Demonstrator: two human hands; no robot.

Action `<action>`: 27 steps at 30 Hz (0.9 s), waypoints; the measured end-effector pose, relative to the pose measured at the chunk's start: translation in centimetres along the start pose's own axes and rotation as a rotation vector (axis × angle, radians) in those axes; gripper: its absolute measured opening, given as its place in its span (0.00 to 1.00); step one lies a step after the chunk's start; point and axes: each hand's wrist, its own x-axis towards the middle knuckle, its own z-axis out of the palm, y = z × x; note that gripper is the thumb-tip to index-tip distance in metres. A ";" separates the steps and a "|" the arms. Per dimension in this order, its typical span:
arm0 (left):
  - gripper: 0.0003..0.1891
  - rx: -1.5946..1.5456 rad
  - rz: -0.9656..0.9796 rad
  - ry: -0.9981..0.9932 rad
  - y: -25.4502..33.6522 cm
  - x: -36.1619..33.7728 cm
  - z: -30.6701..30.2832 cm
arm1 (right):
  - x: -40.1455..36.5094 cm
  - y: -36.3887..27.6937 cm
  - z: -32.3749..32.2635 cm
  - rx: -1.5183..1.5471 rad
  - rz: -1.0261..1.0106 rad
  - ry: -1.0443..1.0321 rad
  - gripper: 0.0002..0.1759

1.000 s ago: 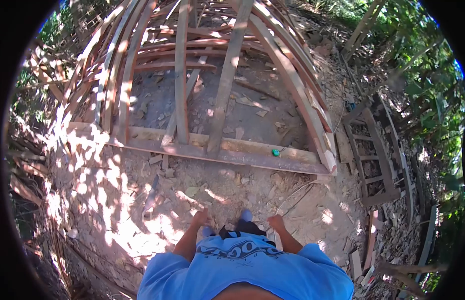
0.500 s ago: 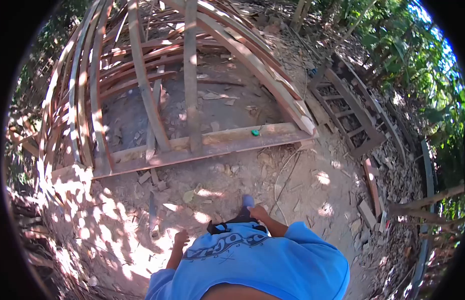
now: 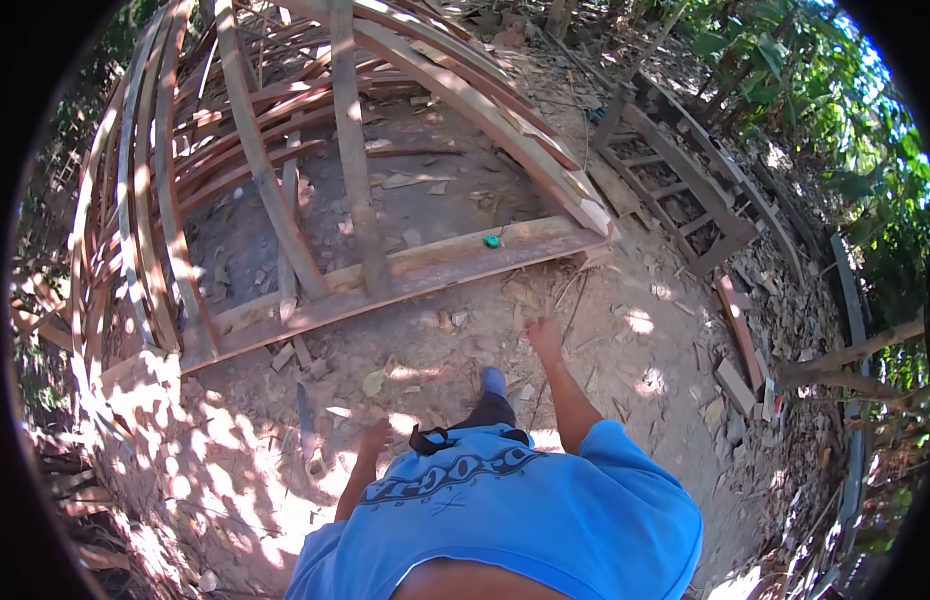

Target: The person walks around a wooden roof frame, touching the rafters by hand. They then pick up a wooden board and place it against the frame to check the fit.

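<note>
My right hand [image 3: 543,337] reaches forward over the bare ground, its fingers loosely apart and nothing visible in it. It is in the air, short of a long wooden beam [image 3: 435,287] at the base of a timber framework. On that beam sits a small green object, like a tape measure [image 3: 492,242], apart from my hand. My left hand [image 3: 376,436] hangs low beside my blue shirt [image 3: 525,500], fingers loosely bent and apart, with nothing seen in it. A flat dark strip [image 3: 305,415] lies on the dirt to its left.
Curved wooden ribs [image 3: 247,140] rise from the beam. To the right lies a ladder-like wooden frame [image 3: 675,190], with offcuts [image 3: 735,388] and a plank [image 3: 740,330] nearby. A branch [image 3: 845,355] juts in at the right. Leaves and wood scraps litter the ground.
My right hand has moved from my waist, forward and outward to the right. My left hand has come slightly forward. The view has shifted, with the framework now a little further left.
</note>
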 end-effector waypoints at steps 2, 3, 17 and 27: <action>0.12 -0.004 0.017 -0.044 -0.1 0.6 0.7 | 2.2 -2.5 -2.1 0.092 -0.115 0.132 0.30; 0.12 -0.036 0.016 -0.072 -0.2 0.9 1.0 | 3.0 -3.7 -3.1 0.165 -0.191 0.178 0.36; 0.13 0.006 -0.057 0.086 -2.7 -2.2 0.1 | 0.9 -5.9 -6.3 0.014 -0.039 -0.011 0.37; 0.21 0.012 -0.007 -0.014 -3.6 -2.1 0.9 | 1.1 -4.9 -6.2 -0.090 0.060 -0.131 0.34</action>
